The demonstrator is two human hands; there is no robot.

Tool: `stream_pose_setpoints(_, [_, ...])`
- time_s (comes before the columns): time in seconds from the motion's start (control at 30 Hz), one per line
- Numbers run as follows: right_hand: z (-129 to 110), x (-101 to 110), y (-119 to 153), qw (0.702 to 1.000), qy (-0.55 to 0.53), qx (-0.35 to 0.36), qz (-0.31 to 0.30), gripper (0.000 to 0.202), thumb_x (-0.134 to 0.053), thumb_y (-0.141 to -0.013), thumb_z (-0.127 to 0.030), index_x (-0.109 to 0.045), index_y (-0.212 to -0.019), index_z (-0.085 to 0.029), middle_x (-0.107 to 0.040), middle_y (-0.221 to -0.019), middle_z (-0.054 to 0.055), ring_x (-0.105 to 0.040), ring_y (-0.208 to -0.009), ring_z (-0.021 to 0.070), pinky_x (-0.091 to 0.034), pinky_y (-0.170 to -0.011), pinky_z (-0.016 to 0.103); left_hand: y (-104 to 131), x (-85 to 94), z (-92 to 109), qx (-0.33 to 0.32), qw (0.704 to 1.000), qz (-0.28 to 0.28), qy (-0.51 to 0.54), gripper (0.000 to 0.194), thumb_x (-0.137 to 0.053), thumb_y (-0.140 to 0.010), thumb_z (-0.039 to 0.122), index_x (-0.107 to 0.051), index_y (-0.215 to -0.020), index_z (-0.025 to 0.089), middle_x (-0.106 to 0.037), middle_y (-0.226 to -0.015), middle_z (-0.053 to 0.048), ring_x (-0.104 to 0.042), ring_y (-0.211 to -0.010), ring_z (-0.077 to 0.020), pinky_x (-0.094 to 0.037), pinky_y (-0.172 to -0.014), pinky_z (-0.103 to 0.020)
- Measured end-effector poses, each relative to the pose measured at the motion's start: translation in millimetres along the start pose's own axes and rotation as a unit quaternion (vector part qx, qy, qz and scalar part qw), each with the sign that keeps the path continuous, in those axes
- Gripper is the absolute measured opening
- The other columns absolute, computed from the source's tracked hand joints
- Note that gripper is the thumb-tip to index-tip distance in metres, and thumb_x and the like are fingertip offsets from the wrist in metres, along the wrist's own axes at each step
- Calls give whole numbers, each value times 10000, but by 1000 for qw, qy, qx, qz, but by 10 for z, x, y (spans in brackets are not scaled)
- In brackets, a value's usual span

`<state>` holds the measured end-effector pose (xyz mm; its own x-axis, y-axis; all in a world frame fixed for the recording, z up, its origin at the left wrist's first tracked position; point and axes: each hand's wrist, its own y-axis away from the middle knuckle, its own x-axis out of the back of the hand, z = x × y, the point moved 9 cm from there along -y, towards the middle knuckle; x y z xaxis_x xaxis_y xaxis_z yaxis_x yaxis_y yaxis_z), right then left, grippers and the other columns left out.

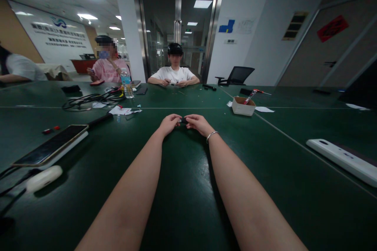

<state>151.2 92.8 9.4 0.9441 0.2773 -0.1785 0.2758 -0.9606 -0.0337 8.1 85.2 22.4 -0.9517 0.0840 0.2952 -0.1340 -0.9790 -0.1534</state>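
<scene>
Both my arms reach forward over a dark green table (182, 172). Between my fingertips is a small black object (183, 120) with a lighter, silvery end on its left; it is too small to name. My left hand (171, 124) pinches the lighter end. My right hand (200, 124), with a silver bracelet (212, 135) at the wrist, is closed on the dark end. The fingers hide much of the object, and both hands are low, close to the tabletop.
To the left are a phone (53, 145), a white oval device (44, 178) with cables, tangled black cables (91, 101) and a water bottle (127, 84). A small box (243, 106) and a white power strip (341, 159) are on the right. Co-workers sit opposite.
</scene>
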Motion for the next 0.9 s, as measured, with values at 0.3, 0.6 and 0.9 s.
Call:
stream_pose_setpoints(0.3, [-13,-15,13,1000,3,-6,-1,104,-686,-794,-53,-690,-880,-112,-680,-641,23,-630,-512,81,-562,-527,166,12,5,7,1,1000,1,0,281,-578,-788,290,-668,-1016,153,-660,-778,-37,-557,-653,-116,-412,-576,-218])
stream_pose_setpoints(0.6, [-23,-19,34,1000,12,-8,-4,118,-641,-823,-29,-681,-907,-102,-672,-618,22,-627,-507,81,-555,-532,167,-50,-27,-89,5,1000,-18,11,285,-529,-828,321,-673,-1000,145,-656,-756,-43,-559,-652,-124,-423,-581,-235])
stream_pose_setpoints(0.9, [-25,-28,33,1000,11,-8,-9,135,-634,-824,-23,-675,-920,-109,-673,-637,17,-631,-518,77,-558,-533,163,-10,-25,-36,16,1000,-15,5,285,-517,-838,322,-679,-985,139,-635,-702,-37,-532,-611,-123,-403,-566,-239])
